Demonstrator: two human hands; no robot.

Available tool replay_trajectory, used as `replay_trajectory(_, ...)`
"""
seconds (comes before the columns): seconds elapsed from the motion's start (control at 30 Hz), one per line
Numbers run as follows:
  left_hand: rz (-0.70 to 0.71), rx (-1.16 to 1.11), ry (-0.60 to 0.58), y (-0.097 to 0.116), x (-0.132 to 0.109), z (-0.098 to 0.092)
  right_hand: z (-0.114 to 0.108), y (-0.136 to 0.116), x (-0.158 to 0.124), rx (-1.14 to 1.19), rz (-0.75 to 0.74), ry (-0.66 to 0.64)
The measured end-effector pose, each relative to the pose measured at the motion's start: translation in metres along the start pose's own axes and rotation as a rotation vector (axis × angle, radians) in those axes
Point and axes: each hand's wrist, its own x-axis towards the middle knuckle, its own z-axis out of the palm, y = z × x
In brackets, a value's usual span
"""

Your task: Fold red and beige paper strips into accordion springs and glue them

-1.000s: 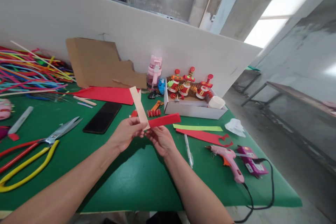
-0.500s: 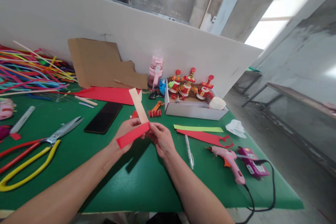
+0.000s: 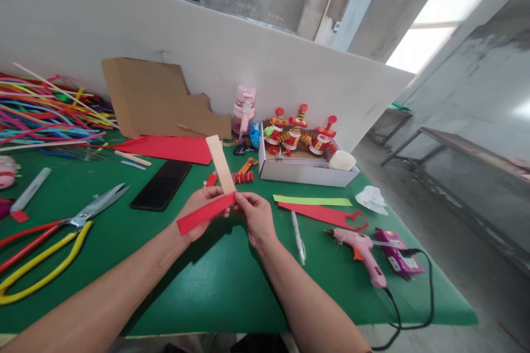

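A red paper strip (image 3: 205,214) and a pale peach strip (image 3: 221,164) meet at one end in a V over the green table. My left hand (image 3: 202,204) is closed on the strips from the left, partly hidden behind the red one, which slants down across the palm toward the wrist. At the corner where the strips meet, my right hand (image 3: 254,215) pinches them between thumb and fingers. The peach strip points up and away. Just beyond the hands lie a folded red paper piece (image 3: 243,177) and an orange one (image 3: 249,165).
Scissors (image 3: 85,218) and a phone (image 3: 161,185) lie left. A white box (image 3: 308,174) holding red figures stands behind. At right are a pen (image 3: 298,237), paper strips (image 3: 312,200) and a pink glue gun (image 3: 362,251) with its cord.
The red strip's free end has shifted slightly left and the peach strip now tilts a little differently. Both hands keep their hold, and the whole view has shifted slightly.
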Motion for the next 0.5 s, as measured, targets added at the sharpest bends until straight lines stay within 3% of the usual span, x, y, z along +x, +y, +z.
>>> replay_trajectory(0.17, 0.084, -0.02, -0.061, -0.004, 0.0, -0.002, -0.001, -0.001, 0.003, 0.041, -0.089, 0.082)
replay_trajectory(0.37, 0.242, 0.269, -0.148, -0.012, -0.01, 0.006, 0.001, -0.001, 0.003, 0.166, -0.127, 0.126)
replay_trajectory(0.5, 0.316, 0.279, 0.01, -0.014, -0.009, 0.011, 0.006, 0.005, -0.001, 0.155, -0.153, 0.134)
